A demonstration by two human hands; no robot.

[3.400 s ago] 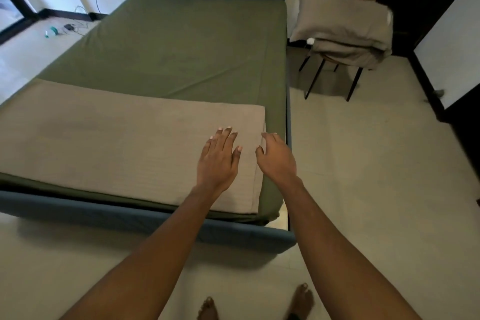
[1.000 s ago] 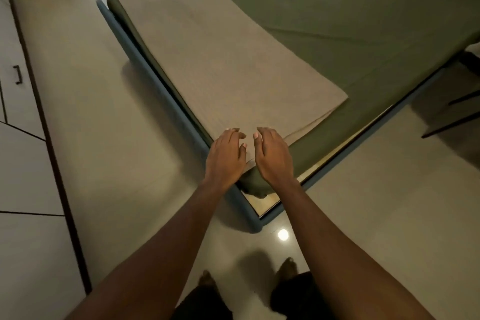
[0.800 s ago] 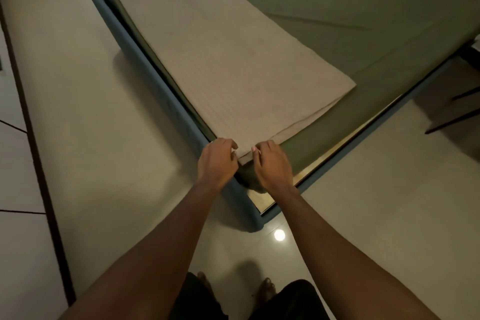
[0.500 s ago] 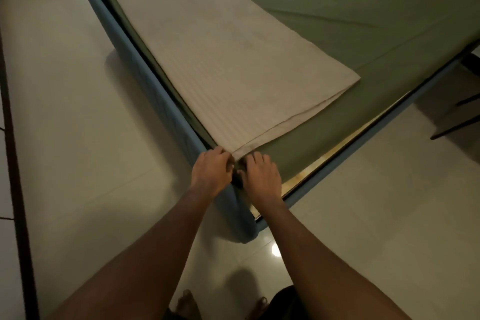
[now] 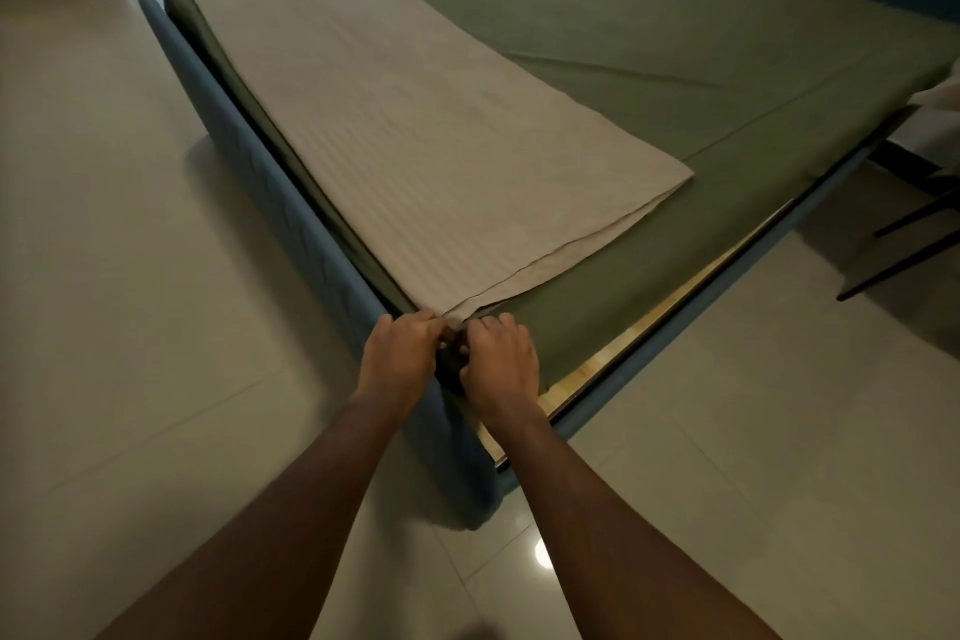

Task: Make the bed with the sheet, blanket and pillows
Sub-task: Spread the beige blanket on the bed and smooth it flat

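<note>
Blanket [image 5: 415, 130]: beige and faintly striped, folded into a long flat strip of several plies. It lies on the sheet along the bed's edge, running from upper left of the frame down to bottom centre. I judge it light, soft and limp, with no stiffness of its own. The plies would likely slide apart if I lifted only one. The best hold is the near corner, where the stacked edges show, taking all plies together.

Left hand [image 5: 400, 353]: fingers curled, pinching that near corner from the left.

Right hand [image 5: 501, 361]: knuckles up, fingers curled onto the same corner from the right. The fingertips are hidden, so I cannot tell how many plies it has.

Sheet [image 5: 675, 42]: green, spread over the mattress and mostly smooth, with one long crease at centre right. It looks thin and is apt to drag along with the blanket.

Bed frame [image 5: 270, 182]: blue padded rail just beside the blanket's outer edge. Its corner juts toward bottom centre, below the wrists, and I would steer round it.

Wooden strip [image 5: 649, 322]: a bare strip of the frame showing along the right side of the bed.

Chair legs [image 5: 904, 250]: dark, at the right edge of the frame, well apart from the corner.

Pillows: none in view.
</note>
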